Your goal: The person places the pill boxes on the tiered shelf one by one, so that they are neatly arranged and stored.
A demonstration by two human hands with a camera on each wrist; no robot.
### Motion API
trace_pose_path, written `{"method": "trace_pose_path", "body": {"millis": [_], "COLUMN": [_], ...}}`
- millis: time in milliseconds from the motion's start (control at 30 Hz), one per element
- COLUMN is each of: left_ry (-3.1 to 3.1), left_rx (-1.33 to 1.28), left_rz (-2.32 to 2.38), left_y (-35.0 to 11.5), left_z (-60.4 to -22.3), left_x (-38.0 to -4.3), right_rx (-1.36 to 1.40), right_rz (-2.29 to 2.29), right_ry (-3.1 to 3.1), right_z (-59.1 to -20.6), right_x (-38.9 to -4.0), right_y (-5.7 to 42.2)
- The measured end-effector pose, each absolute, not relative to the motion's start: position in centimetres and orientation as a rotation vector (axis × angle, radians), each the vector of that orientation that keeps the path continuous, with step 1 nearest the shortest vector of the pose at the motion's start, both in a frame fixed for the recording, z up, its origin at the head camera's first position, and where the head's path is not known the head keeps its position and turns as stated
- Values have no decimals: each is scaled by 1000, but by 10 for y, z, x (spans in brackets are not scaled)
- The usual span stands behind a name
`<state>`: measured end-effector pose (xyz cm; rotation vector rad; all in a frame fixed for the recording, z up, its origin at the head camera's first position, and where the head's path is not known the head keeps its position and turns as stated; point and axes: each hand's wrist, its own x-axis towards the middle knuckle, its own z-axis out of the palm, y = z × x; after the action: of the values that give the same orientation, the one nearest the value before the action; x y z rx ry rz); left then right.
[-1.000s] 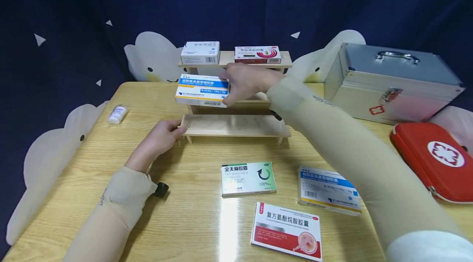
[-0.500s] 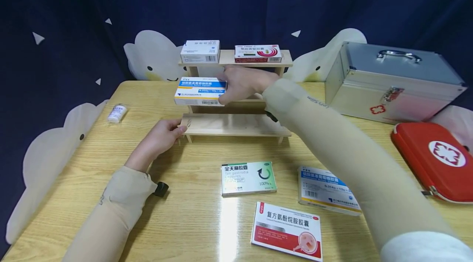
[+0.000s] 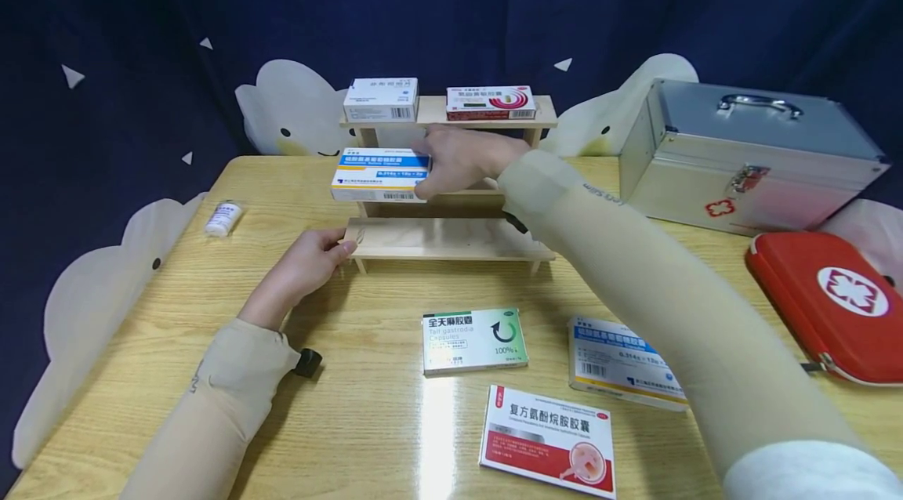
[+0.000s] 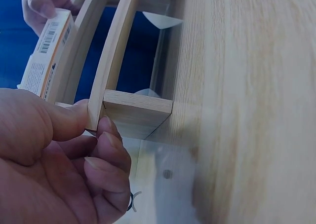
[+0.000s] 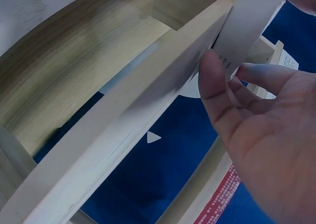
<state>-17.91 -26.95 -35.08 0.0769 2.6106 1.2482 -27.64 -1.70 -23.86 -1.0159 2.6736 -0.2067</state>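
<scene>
A tiered wooden shelf (image 3: 451, 240) stands at the middle of the table. My left hand (image 3: 315, 263) pinches the left end of its lowest step between thumb and fingers, as the left wrist view shows closely. With my right hand (image 3: 462, 159) I grip the right end of a blue and white medicine box (image 3: 377, 174) at the left of the middle step. In the right wrist view that box (image 5: 247, 26) lies against the step's board. On the top step sit a white medicine box (image 3: 381, 100) and a red and white one (image 3: 491, 103).
Before the shelf lie a green capsule box (image 3: 475, 340), a red and white box (image 3: 547, 441) and another blue box (image 3: 624, 363), partly behind my right forearm. A small white bottle (image 3: 223, 219) is at left. A metal case (image 3: 755, 155) and red pouch (image 3: 828, 304) stand right.
My right hand and the blue and white box have come slightly down and left onto the middle step, then stayed nearly still. My left hand keeps its place on the shelf.
</scene>
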Motion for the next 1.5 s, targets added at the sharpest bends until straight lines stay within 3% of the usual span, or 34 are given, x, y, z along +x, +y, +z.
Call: {"method": "trace_pose_path", "body": {"millis": [1500], "left_ry": [2594], "left_rx": [43], "left_rz": [1215], "left_y": [-268], "left_z": [-349], "left_x": [-178], "right_rx": [-949], "right_rz": [-152], "right_ry": [2636], "right_z": [-235], "right_x": [-273], "right_y": [-17]}}
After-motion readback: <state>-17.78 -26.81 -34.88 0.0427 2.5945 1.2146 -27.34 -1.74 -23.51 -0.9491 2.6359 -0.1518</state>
